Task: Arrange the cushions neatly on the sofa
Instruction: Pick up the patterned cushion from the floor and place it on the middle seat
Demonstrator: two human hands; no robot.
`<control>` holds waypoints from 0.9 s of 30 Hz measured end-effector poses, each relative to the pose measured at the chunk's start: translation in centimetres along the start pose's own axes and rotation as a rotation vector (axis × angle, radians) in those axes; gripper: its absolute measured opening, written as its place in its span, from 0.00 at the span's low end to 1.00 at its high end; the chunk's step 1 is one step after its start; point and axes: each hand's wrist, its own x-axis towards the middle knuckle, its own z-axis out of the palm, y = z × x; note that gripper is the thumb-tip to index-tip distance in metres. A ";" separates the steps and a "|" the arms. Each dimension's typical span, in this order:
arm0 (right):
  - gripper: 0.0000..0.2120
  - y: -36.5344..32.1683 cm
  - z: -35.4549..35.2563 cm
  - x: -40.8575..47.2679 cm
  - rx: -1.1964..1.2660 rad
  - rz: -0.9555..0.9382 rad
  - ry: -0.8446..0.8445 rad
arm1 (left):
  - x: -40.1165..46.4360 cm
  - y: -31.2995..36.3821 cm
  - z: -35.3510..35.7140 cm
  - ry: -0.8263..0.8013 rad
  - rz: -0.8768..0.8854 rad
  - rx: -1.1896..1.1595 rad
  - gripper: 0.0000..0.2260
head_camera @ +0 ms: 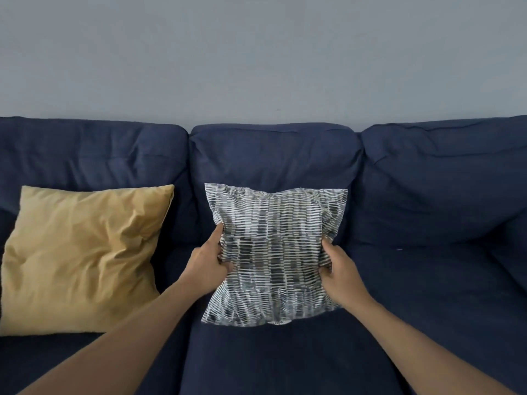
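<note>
A grey-and-white patterned cushion (275, 252) stands against the middle backrest of the dark blue sofa (427, 195), its lower edge on the seat. My left hand (208, 265) grips its left edge, index finger stretched up along the side. Its right edge is pinched in my right hand (339, 273). A mustard-yellow cushion (82, 258) leans against the left backrest, tilted a little, apart from both hands.
The sofa has three back cushions; the right seat section (433, 295) holds no cushion. A plain grey wall (262, 52) rises behind the sofa.
</note>
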 end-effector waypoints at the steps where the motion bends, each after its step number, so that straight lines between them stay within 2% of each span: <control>1: 0.35 0.4 0.8 1.5 -0.020 -0.007 0.008 | 1.5 -0.5 0.2 0.012 0.005 0.009 0.46; 6: 0.37 2.8 4.4 7.2 -0.046 -0.012 0.040 | 7.9 -3.7 2.9 0.064 -0.041 0.046 0.45; 13: 0.38 5.0 6.5 10.0 -0.080 0.013 -0.002 | 11.1 -6.1 5.0 0.055 -0.118 0.143 0.46; 19: 0.41 6.4 5.9 10.5 -0.078 0.041 -0.055 | 11.6 -5.3 5.4 -0.008 -0.179 0.285 0.44; 22: 0.39 6.8 4.9 10.3 -0.079 0.052 -0.093 | 11.0 -4.8 5.4 -0.032 -0.198 0.386 0.43; 27: 0.37 6.9 1.7 9.1 -0.087 0.058 -0.134 | 8.7 -4.3 6.1 -0.063 -0.207 0.425 0.41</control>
